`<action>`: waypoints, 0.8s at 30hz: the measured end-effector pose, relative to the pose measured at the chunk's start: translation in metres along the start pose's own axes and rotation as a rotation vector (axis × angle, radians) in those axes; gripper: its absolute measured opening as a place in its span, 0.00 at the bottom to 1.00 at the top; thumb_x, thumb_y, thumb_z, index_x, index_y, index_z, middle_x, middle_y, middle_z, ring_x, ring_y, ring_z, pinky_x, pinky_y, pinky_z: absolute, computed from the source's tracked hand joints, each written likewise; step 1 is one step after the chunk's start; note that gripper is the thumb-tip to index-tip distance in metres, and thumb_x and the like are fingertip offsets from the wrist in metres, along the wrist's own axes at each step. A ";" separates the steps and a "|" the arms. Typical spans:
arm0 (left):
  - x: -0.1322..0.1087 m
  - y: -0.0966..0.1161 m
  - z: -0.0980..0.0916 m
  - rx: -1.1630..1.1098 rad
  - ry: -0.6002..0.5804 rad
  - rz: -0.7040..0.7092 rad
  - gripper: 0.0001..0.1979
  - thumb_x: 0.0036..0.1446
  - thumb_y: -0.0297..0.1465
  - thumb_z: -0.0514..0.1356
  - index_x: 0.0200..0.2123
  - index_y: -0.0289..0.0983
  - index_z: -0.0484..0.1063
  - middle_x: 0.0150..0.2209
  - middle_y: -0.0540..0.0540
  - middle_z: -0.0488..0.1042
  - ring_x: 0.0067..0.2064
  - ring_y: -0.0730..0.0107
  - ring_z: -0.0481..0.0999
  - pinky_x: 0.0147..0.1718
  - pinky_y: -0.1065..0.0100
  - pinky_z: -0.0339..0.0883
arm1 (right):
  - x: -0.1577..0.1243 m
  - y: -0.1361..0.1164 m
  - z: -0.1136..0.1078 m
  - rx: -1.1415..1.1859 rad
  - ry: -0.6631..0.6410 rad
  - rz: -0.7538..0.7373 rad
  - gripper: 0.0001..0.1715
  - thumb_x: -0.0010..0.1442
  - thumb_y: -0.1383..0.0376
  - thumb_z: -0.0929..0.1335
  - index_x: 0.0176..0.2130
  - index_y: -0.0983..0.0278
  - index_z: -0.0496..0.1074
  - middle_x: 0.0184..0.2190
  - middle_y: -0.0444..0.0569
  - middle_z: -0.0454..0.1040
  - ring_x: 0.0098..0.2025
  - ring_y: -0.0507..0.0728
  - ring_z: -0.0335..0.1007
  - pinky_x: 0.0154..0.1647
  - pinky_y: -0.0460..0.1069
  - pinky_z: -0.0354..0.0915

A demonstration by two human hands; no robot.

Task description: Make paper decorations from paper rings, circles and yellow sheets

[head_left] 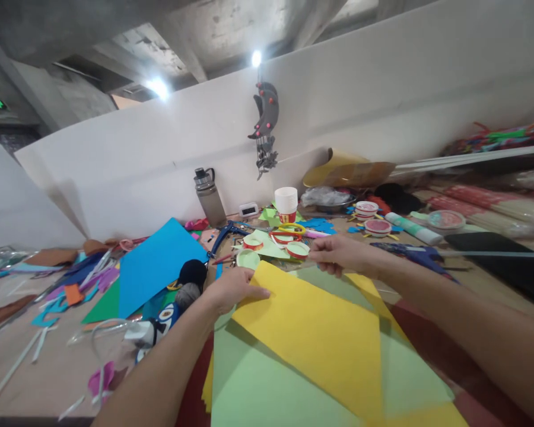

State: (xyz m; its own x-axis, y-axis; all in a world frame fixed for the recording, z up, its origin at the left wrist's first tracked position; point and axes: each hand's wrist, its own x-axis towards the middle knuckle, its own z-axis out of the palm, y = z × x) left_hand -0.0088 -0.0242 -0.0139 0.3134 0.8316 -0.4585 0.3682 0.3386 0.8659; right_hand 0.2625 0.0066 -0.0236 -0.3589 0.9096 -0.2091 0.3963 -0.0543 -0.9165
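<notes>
pinching yellow paper [315, 332], the left hand [231, 290] is partly hidden (right hand [331, 254]: grip unclear)

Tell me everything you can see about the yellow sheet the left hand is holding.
The yellow sheet looks like plain paper or thin card, with straight edges and no visible marks. It sits slantwise above light green sheets, its near end reaching toward the picture's bottom. The left hand grips its upper-left corner, thumb on top. The right hand is beyond its far edge, apparently not touching it.
</notes>
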 end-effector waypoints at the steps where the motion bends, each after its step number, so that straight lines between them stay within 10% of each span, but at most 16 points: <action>1: 0.001 -0.002 0.002 0.016 -0.005 0.002 0.11 0.37 0.32 0.71 0.28 0.36 0.79 0.33 0.41 0.81 0.30 0.59 0.80 0.28 0.67 0.71 | -0.001 -0.001 -0.003 -0.021 0.000 0.002 0.27 0.48 0.42 0.71 0.26 0.62 0.65 0.19 0.41 0.67 0.18 0.47 0.60 0.19 0.44 0.59; 11: 0.003 -0.011 0.023 -0.099 -0.056 0.122 0.15 0.41 0.36 0.70 0.35 0.38 0.79 0.34 0.43 0.81 0.29 0.62 0.79 0.29 0.67 0.70 | -0.023 -0.017 0.033 -0.522 0.020 -0.192 0.28 0.49 0.52 0.72 0.48 0.61 0.72 0.39 0.50 0.77 0.36 0.57 0.72 0.31 0.47 0.63; 18: 0.012 -0.016 0.023 -0.152 0.033 0.041 0.14 0.39 0.39 0.70 0.30 0.37 0.79 0.30 0.43 0.80 0.27 0.63 0.77 0.29 0.67 0.69 | -0.011 -0.006 0.029 -0.399 -0.091 -0.099 0.13 0.48 0.55 0.71 0.31 0.62 0.75 0.25 0.43 0.74 0.26 0.53 0.66 0.23 0.46 0.54; 24: 0.008 -0.010 0.018 0.246 0.180 0.073 0.11 0.41 0.37 0.68 0.28 0.38 0.78 0.27 0.47 0.79 0.25 0.68 0.73 0.23 0.72 0.60 | -0.004 0.003 0.028 -0.609 -0.009 -0.079 0.13 0.48 0.55 0.71 0.29 0.61 0.74 0.27 0.45 0.74 0.29 0.55 0.66 0.24 0.47 0.55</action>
State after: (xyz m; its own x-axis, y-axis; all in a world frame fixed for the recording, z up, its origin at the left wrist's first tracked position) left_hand 0.0055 -0.0289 -0.0293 0.1946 0.9218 -0.3353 0.5581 0.1771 0.8107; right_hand 0.2412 -0.0089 -0.0352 -0.4127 0.8978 -0.1538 0.7791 0.2604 -0.5703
